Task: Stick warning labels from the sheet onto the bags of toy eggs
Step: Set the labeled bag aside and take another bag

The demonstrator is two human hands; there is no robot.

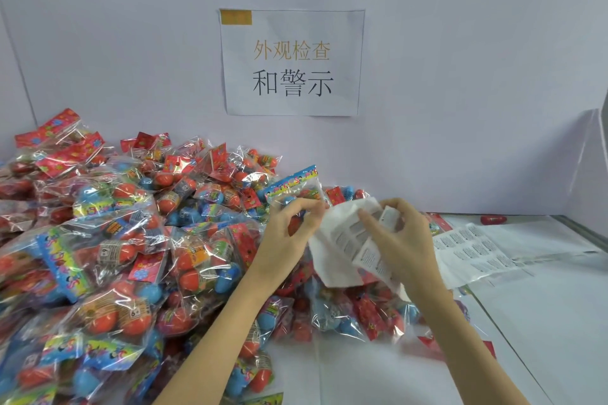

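Crinkly clear plastic bags of red and blue toy eggs (108, 273) crowd your forearms. Your left hand (289, 233) pinches the limp white label sheet (342, 240) beside your right hand (399, 240), whose fingers nip one sticker (388, 217); it's feather-light and floppy, so hold its edge.

A paper sign (292, 62) on the wall reads 外观检查 in gold and 和警示 in black beneath. Wrappers on eggs (113, 251) in the bags show a "6". Print on the label sheet (345, 240) is too small to read.
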